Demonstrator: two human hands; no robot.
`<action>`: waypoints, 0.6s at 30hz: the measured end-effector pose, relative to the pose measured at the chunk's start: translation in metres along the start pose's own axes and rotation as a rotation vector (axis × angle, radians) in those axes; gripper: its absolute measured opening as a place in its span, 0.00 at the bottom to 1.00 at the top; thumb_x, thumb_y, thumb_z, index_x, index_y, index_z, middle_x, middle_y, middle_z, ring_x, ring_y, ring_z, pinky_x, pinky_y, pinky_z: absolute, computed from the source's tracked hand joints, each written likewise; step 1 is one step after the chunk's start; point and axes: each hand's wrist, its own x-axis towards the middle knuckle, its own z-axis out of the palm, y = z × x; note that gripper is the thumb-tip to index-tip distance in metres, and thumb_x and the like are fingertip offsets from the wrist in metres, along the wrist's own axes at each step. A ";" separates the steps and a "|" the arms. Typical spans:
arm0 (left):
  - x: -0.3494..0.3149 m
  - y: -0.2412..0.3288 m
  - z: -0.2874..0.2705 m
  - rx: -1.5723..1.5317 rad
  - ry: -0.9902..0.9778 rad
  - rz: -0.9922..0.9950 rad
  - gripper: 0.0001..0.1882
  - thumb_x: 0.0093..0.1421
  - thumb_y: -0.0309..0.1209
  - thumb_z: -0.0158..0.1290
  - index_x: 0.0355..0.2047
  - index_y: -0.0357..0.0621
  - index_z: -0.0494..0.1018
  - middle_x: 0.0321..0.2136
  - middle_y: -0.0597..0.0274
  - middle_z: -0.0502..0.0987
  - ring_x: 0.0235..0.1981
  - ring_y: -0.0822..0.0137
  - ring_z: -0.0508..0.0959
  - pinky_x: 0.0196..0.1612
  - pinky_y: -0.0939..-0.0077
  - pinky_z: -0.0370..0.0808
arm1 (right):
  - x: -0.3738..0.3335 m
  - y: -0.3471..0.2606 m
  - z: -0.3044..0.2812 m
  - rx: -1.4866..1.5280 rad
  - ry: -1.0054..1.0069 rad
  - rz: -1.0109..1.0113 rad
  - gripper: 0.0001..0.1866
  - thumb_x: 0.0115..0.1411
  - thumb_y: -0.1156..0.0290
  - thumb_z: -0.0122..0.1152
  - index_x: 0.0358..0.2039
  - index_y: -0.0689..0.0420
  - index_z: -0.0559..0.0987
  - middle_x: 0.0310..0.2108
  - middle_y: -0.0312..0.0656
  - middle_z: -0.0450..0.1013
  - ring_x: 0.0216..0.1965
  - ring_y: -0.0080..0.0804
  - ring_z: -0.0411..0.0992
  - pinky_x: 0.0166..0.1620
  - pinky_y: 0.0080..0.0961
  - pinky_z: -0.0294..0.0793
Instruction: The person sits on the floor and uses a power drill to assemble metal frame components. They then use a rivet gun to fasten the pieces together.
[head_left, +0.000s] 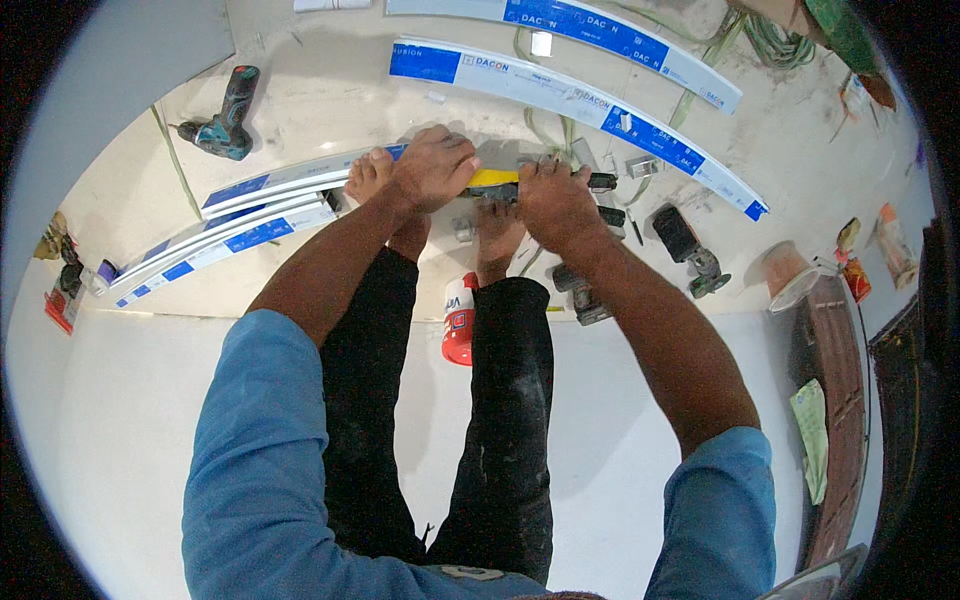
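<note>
A long yellow-and-black hand tool (494, 178) lies crosswise between my hands, just above my feet. My right hand (562, 205) is closed around it, and its black end pokes out to the right. My left hand (437, 168) is closed at the tool's left end; whatever is inside those fingers is hidden. Beside that hand, my left foot (368, 177) rests by the ends of stacked blue-and-white strips (225, 230). Under the tool my right foot (500, 232) shows in part, with a small clear piece (463, 229) next to it.
A teal-and-black cordless drill (228, 115) lies at the far left. Two long wrapped strips (540, 85) stretch across the far floor. Another power tool (690, 245) and a battery-like black block (580, 293) lie to the right. A red-and-white container (459, 325) stands between my legs.
</note>
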 end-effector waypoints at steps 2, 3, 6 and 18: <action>0.004 0.000 -0.001 0.019 -0.050 -0.002 0.21 0.71 0.47 0.50 0.39 0.42 0.82 0.38 0.52 0.84 0.45 0.47 0.78 0.57 0.49 0.73 | 0.006 0.011 0.015 -0.004 -0.045 -0.059 0.16 0.66 0.66 0.62 0.48 0.63 0.78 0.42 0.55 0.81 0.46 0.51 0.83 0.51 0.55 0.80; 0.004 0.002 -0.001 0.000 -0.034 0.001 0.22 0.71 0.47 0.50 0.39 0.42 0.82 0.38 0.52 0.84 0.44 0.47 0.78 0.57 0.50 0.73 | 0.009 0.016 0.020 -0.018 -0.041 -0.098 0.15 0.66 0.65 0.62 0.48 0.63 0.78 0.42 0.55 0.81 0.45 0.50 0.83 0.51 0.54 0.80; 0.000 0.006 -0.007 -0.015 -0.060 -0.004 0.25 0.73 0.49 0.48 0.38 0.41 0.82 0.38 0.51 0.84 0.44 0.48 0.78 0.57 0.51 0.73 | 0.014 0.029 0.038 0.015 0.017 -0.154 0.15 0.66 0.65 0.62 0.48 0.62 0.79 0.41 0.55 0.81 0.45 0.50 0.82 0.52 0.49 0.80; 0.019 0.003 -0.041 -0.121 -0.424 -0.150 0.31 0.81 0.51 0.37 0.53 0.38 0.83 0.51 0.43 0.82 0.55 0.46 0.76 0.65 0.52 0.72 | 0.012 0.026 0.060 0.009 0.026 -0.074 0.13 0.66 0.64 0.61 0.46 0.58 0.80 0.39 0.51 0.83 0.42 0.49 0.84 0.51 0.45 0.81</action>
